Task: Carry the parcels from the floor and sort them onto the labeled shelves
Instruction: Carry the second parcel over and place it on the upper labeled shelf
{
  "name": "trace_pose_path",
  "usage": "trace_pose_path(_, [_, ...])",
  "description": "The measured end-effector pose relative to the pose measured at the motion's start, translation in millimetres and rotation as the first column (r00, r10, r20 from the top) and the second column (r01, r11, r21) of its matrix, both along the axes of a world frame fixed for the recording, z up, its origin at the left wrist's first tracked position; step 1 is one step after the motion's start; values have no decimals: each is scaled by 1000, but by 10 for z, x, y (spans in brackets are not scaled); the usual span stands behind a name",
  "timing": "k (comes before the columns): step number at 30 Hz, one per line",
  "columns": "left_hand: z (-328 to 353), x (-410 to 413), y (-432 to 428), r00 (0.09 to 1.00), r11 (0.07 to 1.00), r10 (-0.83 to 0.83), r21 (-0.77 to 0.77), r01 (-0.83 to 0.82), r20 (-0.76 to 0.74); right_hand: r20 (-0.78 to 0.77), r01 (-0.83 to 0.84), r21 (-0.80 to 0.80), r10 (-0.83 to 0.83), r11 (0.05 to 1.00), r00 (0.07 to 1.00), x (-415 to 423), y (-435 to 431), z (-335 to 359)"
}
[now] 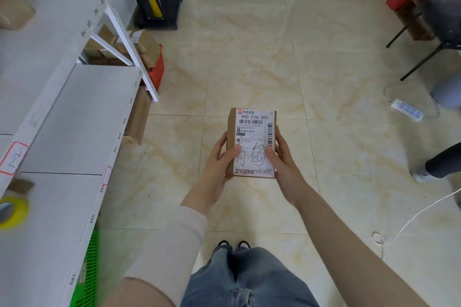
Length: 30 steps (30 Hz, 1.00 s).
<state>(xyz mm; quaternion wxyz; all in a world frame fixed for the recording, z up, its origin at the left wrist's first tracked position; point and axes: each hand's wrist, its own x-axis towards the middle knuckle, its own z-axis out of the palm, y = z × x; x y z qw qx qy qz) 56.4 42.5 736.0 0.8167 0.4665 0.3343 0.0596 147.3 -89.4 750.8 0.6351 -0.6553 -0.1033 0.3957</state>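
Note:
A small brown cardboard parcel (pixel 252 132) with a white shipping label and handwritten black characters is held in front of me above the tiled floor. My left hand (pixel 219 157) grips its left side, thumb on the label. My right hand (pixel 282 159) grips its right side, thumb also on the label. White labeled shelves (pixel 82 117) stand to my left, with numbered front edges and red-bordered tags.
Several cardboard boxes and a red crate (pixel 157 70) sit under the far shelf. A yellow tape roll (pixel 13 212) lies on the near shelf; a green crate (pixel 86 271) below. A black trolley (pixel 162 10), a chair (pixel 439 20), a power strip (pixel 406 109) and another person's leg (pixel 436 164) are around.

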Motion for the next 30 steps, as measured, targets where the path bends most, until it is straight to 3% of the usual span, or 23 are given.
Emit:
trace_pose_path(11, [163,59,-307,985,982,132,118,-145,112,-45,316,89,-313,944,949,-132,116,60])
trace_pose_path(30, [57,1,-336,988,977,143,154,-150,56,-71,291,78,-286,953,956,-384,80,-36])
